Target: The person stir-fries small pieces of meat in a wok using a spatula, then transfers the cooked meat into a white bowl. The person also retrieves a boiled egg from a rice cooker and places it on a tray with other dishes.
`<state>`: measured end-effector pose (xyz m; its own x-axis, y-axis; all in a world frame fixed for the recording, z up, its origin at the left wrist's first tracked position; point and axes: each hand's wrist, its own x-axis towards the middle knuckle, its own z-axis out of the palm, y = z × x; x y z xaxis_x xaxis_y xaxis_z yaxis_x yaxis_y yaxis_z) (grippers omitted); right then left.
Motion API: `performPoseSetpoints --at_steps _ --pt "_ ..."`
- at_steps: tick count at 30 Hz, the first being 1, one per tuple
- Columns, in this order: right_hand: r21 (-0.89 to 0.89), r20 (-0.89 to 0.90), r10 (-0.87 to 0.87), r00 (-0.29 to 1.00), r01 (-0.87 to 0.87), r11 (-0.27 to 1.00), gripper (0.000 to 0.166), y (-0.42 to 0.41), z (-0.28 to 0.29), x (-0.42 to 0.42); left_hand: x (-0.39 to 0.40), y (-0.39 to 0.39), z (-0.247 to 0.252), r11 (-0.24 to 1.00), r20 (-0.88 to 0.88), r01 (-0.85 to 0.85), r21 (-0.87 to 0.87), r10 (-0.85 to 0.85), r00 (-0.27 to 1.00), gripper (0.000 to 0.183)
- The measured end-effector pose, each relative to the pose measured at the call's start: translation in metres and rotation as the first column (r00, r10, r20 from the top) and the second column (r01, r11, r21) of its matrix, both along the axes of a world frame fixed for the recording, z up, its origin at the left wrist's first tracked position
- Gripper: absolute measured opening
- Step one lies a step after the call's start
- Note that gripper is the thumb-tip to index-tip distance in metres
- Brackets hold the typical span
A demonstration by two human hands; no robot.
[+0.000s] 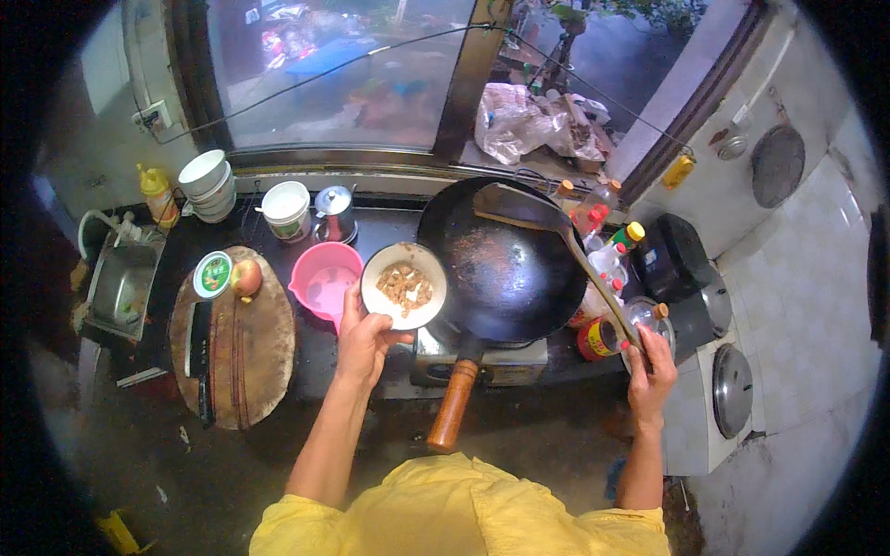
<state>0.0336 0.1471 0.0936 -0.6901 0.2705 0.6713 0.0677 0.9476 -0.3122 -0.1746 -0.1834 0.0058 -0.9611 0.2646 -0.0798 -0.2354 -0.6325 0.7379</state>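
Observation:
My left hand (366, 340) grips a light-coloured bowl (439, 299) by its near left rim. Brown and whitish chopped food (405, 286) covers the middle of the bowl. It is held just left of a black wok (521, 292), overlapping its edge from this angle. The wok rests on a stove (518, 365), its wooden handle (453, 406) pointing towards me. My right hand (651, 368) is closed around the handle end of a metal wok spatula (518, 206). The spatula's blade lies over the far part of the wok.
A pink dipper (325, 278) stands left of the bowl. Farther left, a round chopping board (271, 347) holds a cleaver (199, 340), an onion (246, 277) and a small tub (212, 274). Several bottles (603, 267) crowd the wok's right side. A sink (124, 292) is at far left.

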Motion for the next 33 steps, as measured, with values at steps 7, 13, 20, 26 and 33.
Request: performPoseSetpoints --at_steps 7,13,20,26,33 --pt "-0.189 0.288 -0.155 0.945 0.215 0.958 0.033 0.006 -0.041 -0.034 -0.007 0.007 -0.027 0.969 -0.078 -0.158 -0.191 0.146 0.986 0.074" --pt "-0.314 0.516 -0.083 0.852 0.278 0.908 0.034 0.011 -0.067 -0.051 0.011 -0.041 -0.032 0.872 -0.099 -0.304 -0.383 0.289 0.952 0.072" --pt "-0.224 0.609 -0.003 0.793 0.175 0.959 0.029 0.004 -0.073 -0.075 0.050 -0.097 -0.016 0.990 0.269 -0.096 -0.101 0.120 0.956 0.062" --pt "0.127 0.450 -0.034 0.893 -0.026 0.992 0.034 -0.088 -0.020 -0.100 0.083 -0.142 0.001 0.980 0.211 -0.018 -0.197 0.060 0.976 0.062" --pt "-0.433 0.509 0.778 0.367 -0.672 0.601 0.060 -0.299 0.001 -0.141 0.134 -0.199 0.024 0.973 0.190 -0.001 -0.231 0.047 0.981 0.070"
